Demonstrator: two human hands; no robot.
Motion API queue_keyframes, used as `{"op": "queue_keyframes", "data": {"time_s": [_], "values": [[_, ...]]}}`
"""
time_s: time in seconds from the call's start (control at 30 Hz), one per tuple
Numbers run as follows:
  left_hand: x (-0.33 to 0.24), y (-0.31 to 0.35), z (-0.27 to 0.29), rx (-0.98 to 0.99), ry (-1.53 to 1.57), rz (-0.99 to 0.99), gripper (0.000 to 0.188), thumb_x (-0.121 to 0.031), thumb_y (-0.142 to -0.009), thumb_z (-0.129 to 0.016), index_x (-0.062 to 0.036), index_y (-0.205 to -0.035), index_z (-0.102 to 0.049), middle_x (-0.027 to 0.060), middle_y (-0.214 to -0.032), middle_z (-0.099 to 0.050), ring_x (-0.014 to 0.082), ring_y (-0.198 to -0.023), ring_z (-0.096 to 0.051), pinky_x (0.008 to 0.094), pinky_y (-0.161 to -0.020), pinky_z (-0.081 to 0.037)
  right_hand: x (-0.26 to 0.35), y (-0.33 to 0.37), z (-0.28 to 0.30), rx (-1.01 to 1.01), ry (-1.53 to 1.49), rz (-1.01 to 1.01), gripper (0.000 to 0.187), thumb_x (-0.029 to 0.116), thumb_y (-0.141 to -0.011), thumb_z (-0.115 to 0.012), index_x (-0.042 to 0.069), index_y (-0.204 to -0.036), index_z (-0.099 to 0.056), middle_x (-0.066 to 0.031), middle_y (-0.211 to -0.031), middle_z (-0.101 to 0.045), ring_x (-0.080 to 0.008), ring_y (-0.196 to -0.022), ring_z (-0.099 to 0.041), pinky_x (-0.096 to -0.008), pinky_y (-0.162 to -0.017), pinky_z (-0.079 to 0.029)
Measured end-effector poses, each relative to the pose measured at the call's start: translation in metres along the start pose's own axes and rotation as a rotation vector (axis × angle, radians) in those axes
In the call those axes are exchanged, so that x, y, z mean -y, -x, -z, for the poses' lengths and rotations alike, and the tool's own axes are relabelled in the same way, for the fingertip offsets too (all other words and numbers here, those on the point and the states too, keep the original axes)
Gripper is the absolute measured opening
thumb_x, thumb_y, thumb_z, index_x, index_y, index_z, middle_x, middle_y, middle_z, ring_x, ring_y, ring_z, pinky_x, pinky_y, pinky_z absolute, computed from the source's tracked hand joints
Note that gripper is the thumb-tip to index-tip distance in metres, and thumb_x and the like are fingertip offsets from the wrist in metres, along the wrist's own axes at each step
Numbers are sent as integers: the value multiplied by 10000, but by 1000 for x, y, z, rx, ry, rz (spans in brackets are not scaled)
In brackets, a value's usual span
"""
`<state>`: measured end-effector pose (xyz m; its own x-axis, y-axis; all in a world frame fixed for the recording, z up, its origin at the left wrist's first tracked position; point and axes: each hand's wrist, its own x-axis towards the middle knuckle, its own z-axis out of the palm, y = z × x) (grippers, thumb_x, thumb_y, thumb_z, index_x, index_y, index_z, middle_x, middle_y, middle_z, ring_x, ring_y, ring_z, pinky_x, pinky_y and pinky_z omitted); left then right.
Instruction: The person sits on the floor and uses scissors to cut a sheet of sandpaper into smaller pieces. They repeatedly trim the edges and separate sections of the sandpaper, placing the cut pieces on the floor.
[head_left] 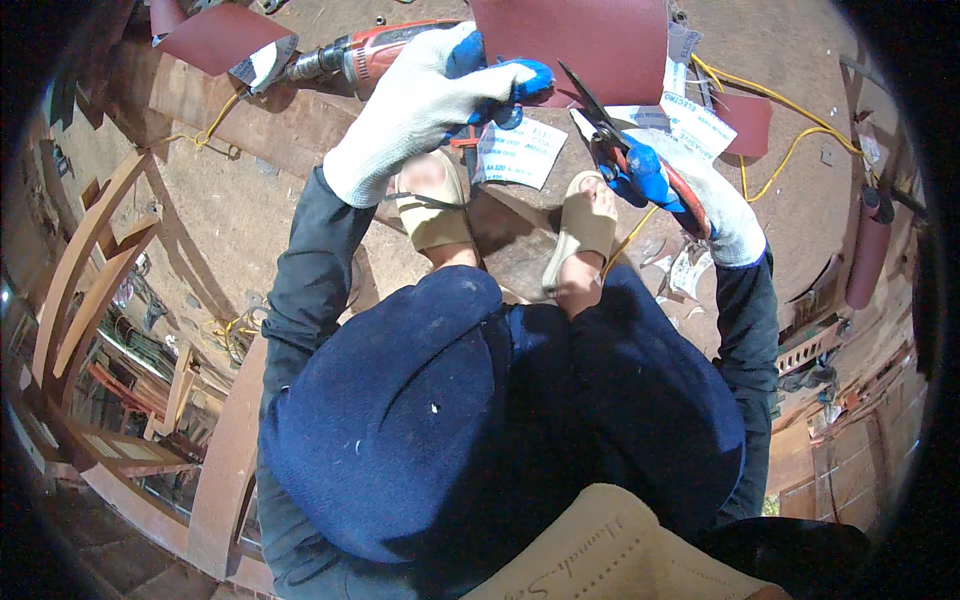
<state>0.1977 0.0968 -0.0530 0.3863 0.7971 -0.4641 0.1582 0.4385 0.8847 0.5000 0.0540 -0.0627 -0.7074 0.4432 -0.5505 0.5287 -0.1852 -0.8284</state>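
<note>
Head view: looking down on a seated person in dark blue trousers, both gloved hands raised over a dusty workshop floor.
Surroundings: a red and grey power drill lies on the floor at the far left, just beyond the left hand; a yellow cable runs across the far right; small white paper offcuts lie near the right foot; curved wooden frame pieces stand at the left.
In the way: the person's knees and two beige sandals fill the near middle and hide the floor beneath.
Sheet: a large dark red sheet of sandpaper with a white printed back hangs at the far middle, between the two hands.
Left hand: white knit glove with blue fingertips, arm stretched forward, fingers pinched closed on the sheet's left edge.
Right hand: same glove, wrapped around the handles of black-bladed scissors, blades parted at the sheet's lower right edge.
</note>
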Motion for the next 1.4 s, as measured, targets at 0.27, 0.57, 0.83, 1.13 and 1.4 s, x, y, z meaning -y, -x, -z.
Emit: {"op": "queue_keyframes", "data": {"time_s": [0.27,0.57,0.83,1.13,1.4], "values": [[-5,-1,-3,-39,-46,-20,275,-275,-816,-635,-27,-936,-626,3,-680,-591,54,-582,-519,209,-525,-415,2,-8,-17,-171,-254,199,410,199,-942,-341,18,-1309,-367,-115,-1306,-424,-219,-1174,-438,-325,-1022,-313],[9,-3,-13,-207,171,-20,232,-258,-816,-633,-31,-856,-615,4,-656,-579,41,-560,-514,188,-493,-390,27,-14,-12,-225,-343,-39,428,131,-852,-442,-12,-1251,-382,-177,-1175,-466,-302,-1071,-467,-348,-926,-361],[13,3,-31,-400,540,11,179,-205,-834,-636,-44,-805,-562,37,-667,-572,70,-547,-553,185,-449,-408,-45,-29,-41,-516,-28,61,693,247,-804,-554,16,-1366,-222,-170,-1309,-380,-282,-1182,-389,-335,-996,-307],[39,-1,-20,-266,-1228,-784,449,-101,-658,-633,-224,-1086,-576,48,-942,-589,216,-824,-594,319,-702,-501,-33,-39,-37,-779,-657,182,409,157,-850,-491,38,-1241,-478,-62,-1017,-580,-115,-779,-530,-255,-745,-448],[44,-8,-33,22,613,-102,526,-89,-795,-578,-51,-1289,-404,108,-1274,-452,247,-1129,-495,374,-937,-425,-47,-33,-50,-687,-267,25,606,54,-667,-549,37,-1260,-428,-118,-1173,-538,-206,-1111,-485,-356,-966,-347]]}}
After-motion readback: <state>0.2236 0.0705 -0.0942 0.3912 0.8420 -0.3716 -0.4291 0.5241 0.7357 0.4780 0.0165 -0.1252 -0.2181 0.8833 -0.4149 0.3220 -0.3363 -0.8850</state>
